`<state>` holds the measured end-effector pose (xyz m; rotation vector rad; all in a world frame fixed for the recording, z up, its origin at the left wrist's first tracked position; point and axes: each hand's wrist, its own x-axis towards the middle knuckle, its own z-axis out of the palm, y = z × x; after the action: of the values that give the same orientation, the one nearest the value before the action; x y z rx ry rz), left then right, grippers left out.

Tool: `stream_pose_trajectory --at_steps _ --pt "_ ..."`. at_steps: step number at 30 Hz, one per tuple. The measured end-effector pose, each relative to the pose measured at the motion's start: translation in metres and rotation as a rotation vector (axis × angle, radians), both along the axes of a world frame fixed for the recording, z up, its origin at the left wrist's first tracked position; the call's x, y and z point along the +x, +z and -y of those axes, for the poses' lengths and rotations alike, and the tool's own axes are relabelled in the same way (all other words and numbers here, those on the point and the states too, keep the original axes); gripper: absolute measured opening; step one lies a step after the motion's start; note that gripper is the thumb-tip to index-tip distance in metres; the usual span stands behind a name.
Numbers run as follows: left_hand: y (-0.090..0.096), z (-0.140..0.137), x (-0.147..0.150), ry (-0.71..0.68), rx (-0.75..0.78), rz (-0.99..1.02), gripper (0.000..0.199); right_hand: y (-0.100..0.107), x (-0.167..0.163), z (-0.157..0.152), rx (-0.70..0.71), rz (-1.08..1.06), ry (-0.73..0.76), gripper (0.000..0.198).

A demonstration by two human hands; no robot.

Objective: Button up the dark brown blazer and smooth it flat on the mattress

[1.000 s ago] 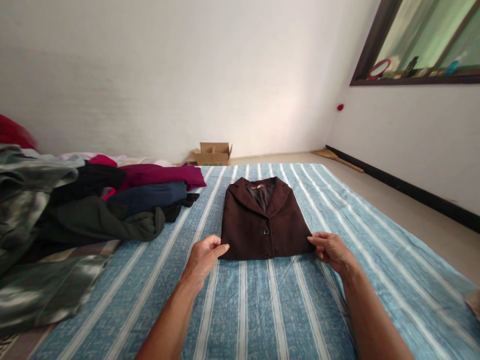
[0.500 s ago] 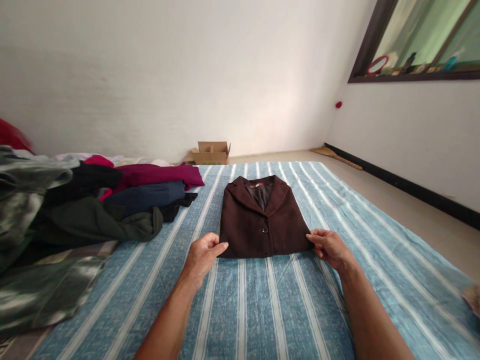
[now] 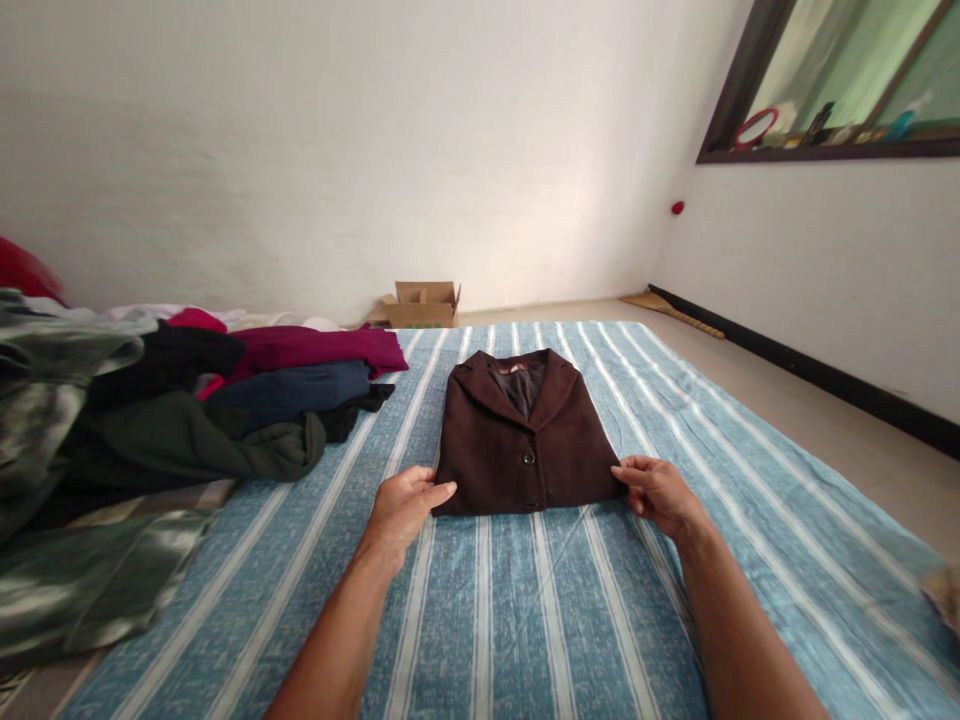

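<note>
A dark brown jacket (image 3: 495, 455) lies folded into a compact block on the blue striped bedsheet (image 3: 517, 610), its collar pointing away from me and its front button facing up. My left hand (image 3: 401, 505) pinches the near left corner, thumb on top and fingers partly hidden beneath the cloth. At the near right corner my right hand (image 3: 660, 492) grips the edge between thumb and fingers. The jacket's lining and a label show inside the neck opening.
A heap of clothes (image 3: 195, 400) in dark green, navy, black and magenta spreads along the left. Behind the bed's far edge stands an open cardboard box (image 3: 424, 305) by the wall. A window ledge (image 3: 832, 153) with small items is at upper right.
Almost nothing differs. The jacket's near left corner has shifted very slightly left, and my left hand has moved a touch with it.
</note>
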<state>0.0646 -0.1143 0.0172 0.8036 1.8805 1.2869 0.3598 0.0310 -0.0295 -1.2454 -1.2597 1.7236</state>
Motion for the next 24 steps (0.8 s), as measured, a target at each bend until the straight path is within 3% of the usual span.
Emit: stream_pose_trajectory --at_steps 11,24 --pt "-0.034 -0.007 -0.014 -0.008 -0.062 -0.437 0.028 0.000 0.000 0.000 0.005 0.039 0.004 0.034" --pt "-0.027 -0.009 -0.010 -0.029 -0.266 -0.664 0.026 -0.001 -0.001 0.000 0.023 0.078 -0.003 0.031"
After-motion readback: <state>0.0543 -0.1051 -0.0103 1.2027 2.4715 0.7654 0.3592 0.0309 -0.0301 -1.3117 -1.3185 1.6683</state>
